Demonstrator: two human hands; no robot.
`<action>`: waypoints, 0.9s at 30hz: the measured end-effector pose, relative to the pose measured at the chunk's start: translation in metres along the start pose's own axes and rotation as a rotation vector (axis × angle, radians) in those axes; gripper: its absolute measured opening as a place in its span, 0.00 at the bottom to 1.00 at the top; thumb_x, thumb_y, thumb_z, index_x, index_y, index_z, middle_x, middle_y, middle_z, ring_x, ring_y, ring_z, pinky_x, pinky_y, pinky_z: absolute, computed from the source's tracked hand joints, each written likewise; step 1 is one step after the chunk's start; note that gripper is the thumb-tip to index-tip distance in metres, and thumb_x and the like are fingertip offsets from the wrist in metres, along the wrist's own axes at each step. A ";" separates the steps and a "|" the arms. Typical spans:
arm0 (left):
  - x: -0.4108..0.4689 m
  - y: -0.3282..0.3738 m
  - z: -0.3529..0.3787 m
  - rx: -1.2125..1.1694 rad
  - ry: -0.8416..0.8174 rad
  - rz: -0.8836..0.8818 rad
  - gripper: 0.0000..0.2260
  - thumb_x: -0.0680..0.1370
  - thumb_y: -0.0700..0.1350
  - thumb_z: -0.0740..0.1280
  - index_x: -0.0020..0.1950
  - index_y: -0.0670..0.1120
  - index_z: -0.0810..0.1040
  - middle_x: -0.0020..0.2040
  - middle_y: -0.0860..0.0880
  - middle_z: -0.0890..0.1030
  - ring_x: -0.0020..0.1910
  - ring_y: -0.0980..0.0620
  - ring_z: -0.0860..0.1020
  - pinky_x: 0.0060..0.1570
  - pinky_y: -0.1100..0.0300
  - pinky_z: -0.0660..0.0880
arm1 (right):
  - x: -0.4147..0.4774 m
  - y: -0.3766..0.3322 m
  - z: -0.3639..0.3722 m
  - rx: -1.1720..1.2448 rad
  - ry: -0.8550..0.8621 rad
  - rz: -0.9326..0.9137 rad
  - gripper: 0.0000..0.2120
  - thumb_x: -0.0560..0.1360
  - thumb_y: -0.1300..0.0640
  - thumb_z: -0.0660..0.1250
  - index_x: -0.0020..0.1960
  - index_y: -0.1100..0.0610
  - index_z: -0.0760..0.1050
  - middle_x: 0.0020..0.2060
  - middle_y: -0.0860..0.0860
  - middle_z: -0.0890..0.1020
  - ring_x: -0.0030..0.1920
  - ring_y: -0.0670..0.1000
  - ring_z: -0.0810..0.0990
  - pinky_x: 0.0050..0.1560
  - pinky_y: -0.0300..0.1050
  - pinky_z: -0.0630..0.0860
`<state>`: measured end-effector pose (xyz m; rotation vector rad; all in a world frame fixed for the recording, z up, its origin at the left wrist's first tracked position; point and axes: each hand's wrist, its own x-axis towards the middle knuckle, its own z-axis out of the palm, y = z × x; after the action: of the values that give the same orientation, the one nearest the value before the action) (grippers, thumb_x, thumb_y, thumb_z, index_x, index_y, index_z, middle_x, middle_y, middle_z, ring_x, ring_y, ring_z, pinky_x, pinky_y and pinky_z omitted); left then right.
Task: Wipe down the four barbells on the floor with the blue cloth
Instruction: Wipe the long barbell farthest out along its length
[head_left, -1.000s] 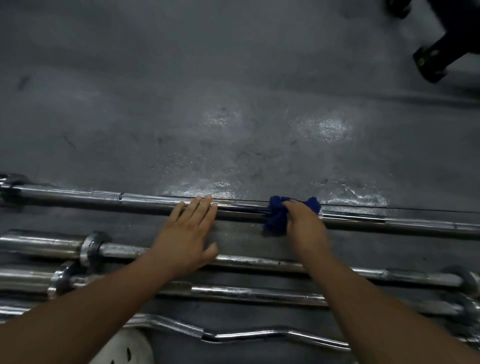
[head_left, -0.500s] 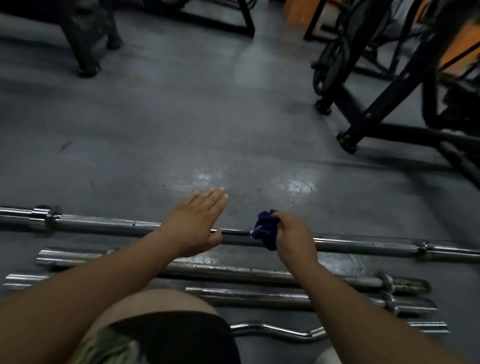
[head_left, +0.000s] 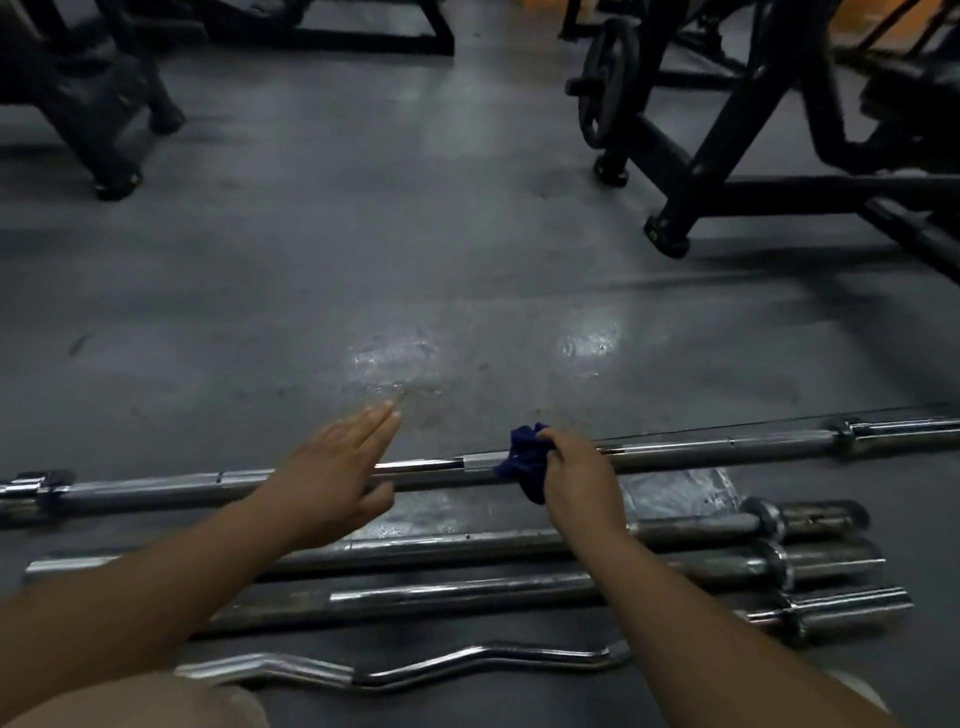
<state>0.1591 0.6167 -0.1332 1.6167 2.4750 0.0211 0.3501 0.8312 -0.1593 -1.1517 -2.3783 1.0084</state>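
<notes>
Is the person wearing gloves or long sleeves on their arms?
No. The left hand and right hand have no gloves, and no rings show. Both the left arm and right arm are bare, with no sleeves, watch or bands as far as the picture reaches.

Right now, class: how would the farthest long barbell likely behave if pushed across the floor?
The farthest barbell is a round chrome rod on smooth floor, so it would probably roll. Its long, straight steel shaft suggests stiff and heavy. Its polished finish looks slippery.
</notes>
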 end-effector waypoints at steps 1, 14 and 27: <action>-0.004 0.002 0.001 -0.010 0.007 -0.015 0.42 0.71 0.65 0.42 0.82 0.47 0.46 0.81 0.49 0.45 0.80 0.51 0.49 0.75 0.57 0.46 | 0.001 0.004 -0.003 -0.006 -0.002 -0.004 0.16 0.80 0.63 0.57 0.60 0.52 0.79 0.55 0.50 0.80 0.50 0.51 0.77 0.50 0.45 0.72; -0.042 0.089 -0.037 -0.016 0.133 -0.096 0.41 0.71 0.63 0.50 0.80 0.44 0.56 0.81 0.45 0.55 0.79 0.46 0.57 0.74 0.57 0.50 | 0.003 0.016 -0.053 0.040 -0.085 -0.103 0.17 0.81 0.61 0.54 0.60 0.51 0.78 0.54 0.50 0.80 0.48 0.51 0.77 0.45 0.44 0.70; 0.033 0.044 0.067 -0.071 -0.080 -0.069 0.43 0.70 0.66 0.42 0.81 0.46 0.51 0.82 0.47 0.51 0.80 0.49 0.53 0.75 0.57 0.47 | 0.043 0.054 0.004 -0.079 -0.156 -0.030 0.15 0.81 0.62 0.55 0.59 0.51 0.78 0.51 0.46 0.78 0.49 0.45 0.77 0.49 0.41 0.73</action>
<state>0.1972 0.6582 -0.1988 1.4738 2.4389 0.0337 0.3511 0.8858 -0.2018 -1.0974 -2.5707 1.0373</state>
